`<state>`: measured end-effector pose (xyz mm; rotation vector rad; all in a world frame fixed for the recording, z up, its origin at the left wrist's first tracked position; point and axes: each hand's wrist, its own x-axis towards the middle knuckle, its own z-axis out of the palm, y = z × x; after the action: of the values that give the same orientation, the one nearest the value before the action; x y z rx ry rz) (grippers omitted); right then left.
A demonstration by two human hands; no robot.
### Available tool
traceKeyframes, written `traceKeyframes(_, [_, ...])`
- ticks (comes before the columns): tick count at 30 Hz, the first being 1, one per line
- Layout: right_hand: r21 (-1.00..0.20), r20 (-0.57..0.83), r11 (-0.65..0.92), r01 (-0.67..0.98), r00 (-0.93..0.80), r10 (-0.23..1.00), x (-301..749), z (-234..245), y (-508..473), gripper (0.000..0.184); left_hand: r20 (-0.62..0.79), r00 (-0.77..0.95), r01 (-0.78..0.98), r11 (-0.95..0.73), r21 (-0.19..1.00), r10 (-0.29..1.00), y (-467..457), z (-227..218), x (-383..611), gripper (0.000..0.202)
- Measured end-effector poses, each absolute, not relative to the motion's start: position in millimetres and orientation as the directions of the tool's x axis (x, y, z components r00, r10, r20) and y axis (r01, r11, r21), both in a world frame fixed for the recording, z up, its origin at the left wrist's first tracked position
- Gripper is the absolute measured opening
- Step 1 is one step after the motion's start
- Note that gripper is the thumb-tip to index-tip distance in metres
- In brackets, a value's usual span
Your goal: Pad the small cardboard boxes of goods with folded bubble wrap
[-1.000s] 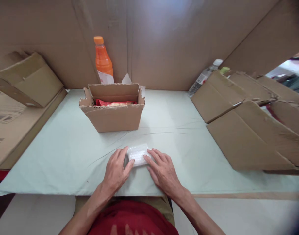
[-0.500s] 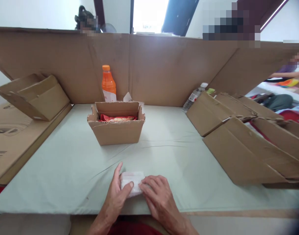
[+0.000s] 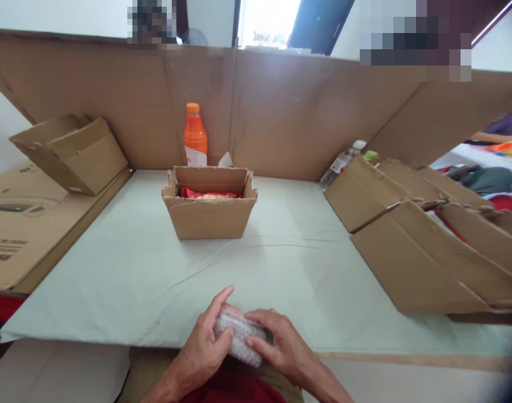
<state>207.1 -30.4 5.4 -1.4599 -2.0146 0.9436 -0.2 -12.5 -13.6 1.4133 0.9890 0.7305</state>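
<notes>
A small bubble-wrapped packet [image 3: 242,337] is held between both hands at the front edge of the table; the wrapping hides what is inside it. My left hand [image 3: 209,331] grips its left side, thumb on the near face and index finger pointing up. On the other side, my right hand [image 3: 277,342] has its thumb on the near face and its fingers over the top right. Beyond the hands stands an open cardboard box [image 3: 210,217] with a red packet [image 3: 211,194] in it.
An orange bottle [image 3: 195,134] stands behind the box, against a cardboard wall [image 3: 297,117]. Several cardboard boxes [image 3: 410,252] line the right side, with a clear bottle [image 3: 342,165] behind them. At left, a small carton [image 3: 92,159] rests on a large flat box [image 3: 37,224]. Pale green cloth [image 3: 297,274] covers the table.
The packet has been tilted and drawn nearer, over the table's front edge. My right thumb has come round onto its near face. The view has shifted slightly.
</notes>
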Motion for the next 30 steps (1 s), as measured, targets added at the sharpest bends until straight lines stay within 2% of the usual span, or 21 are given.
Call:
traceKeyframes(2, [-0.740,-0.017,0.222,0.635,-0.347,0.938,210.2,6.1,-26.7,0.022,-0.065,0.457,0.212,-0.038,0.977,0.887,-2.9,-13.8,0.8,0.072])
traceKeyframes(3, [-0.731,-0.009,0.238,0.639,-0.358,0.934,213.8,7.6,-23.0,0.021,0.008,0.443,0.255,-0.134,0.958,0.896,5.5,-10.0,-0.2,0.071])
traceKeyframes(5, [-0.728,0.029,0.272,0.629,-0.369,0.929,224.3,14.7,-11.7,0.019,0.250,0.380,0.350,-0.388,0.853,0.891,29.8,7.1,-6.7,0.069])
traceKeyframes(7, [-0.745,0.093,0.313,0.589,-0.374,0.923,238.2,28.6,4.4,0.017,0.524,0.305,0.458,-0.605,0.652,0.795,62.1,34.2,-18.5,0.065])
traceKeyframes(10, [-0.738,0.230,0.395,0.548,-0.345,0.910,261.9,60.7,34.3,0.012,0.769,0.253,0.644,-0.695,0.320,0.588,115.5,76.8,-40.0,0.064])
traceKeyframes(13, [-0.652,0.442,0.474,0.592,-0.211,0.872,281.1,99.7,67.2,0.007,0.805,0.293,0.760,-0.637,0.132,0.516,155.3,97.3,-56.3,0.067])
traceKeyframes(16, [-0.549,0.591,0.476,0.687,-0.084,0.802,284.3,136.6,102.5,0.007,0.747,0.381,0.744,-0.660,0.103,0.545,166.7,89.8,-63.9,0.066])
traceKeyframes(19, [-0.407,0.627,0.499,0.765,-0.163,0.762,269.2,162.7,143.8,0.009,0.732,0.426,0.692,-0.713,0.115,0.531,158.2,71.6,-67.0,0.069])
traceKeyframes(22, [-0.280,0.538,0.630,0.725,-0.425,0.728,244.5,170.8,188.4,0.016,0.752,0.406,0.664,-0.733,0.147,0.519,150.7,60.8,-69.1,0.071])
traceKeyframes(26, [-0.115,0.185,0.777,0.618,-0.756,0.628,208.8,156.4,232.7,0.027,0.757,0.393,0.627,-0.754,0.193,0.521,154.2,61.0,-70.5,0.075])
traceKeyframes(28, [-0.011,-0.020,0.799,0.602,-0.799,0.602,190.6,145.8,243.9,0.032,0.757,0.388,0.616,-0.759,0.211,0.526,158.0,62.8,-70.4,0.075])
traceKeyframes(30, [0.075,-0.170,0.787,0.612,-0.770,0.615,173.8,138.2,250.0,0.030,0.759,0.382,0.612,-0.759,0.220,0.528,161.0,64.3,-69.3,0.074])
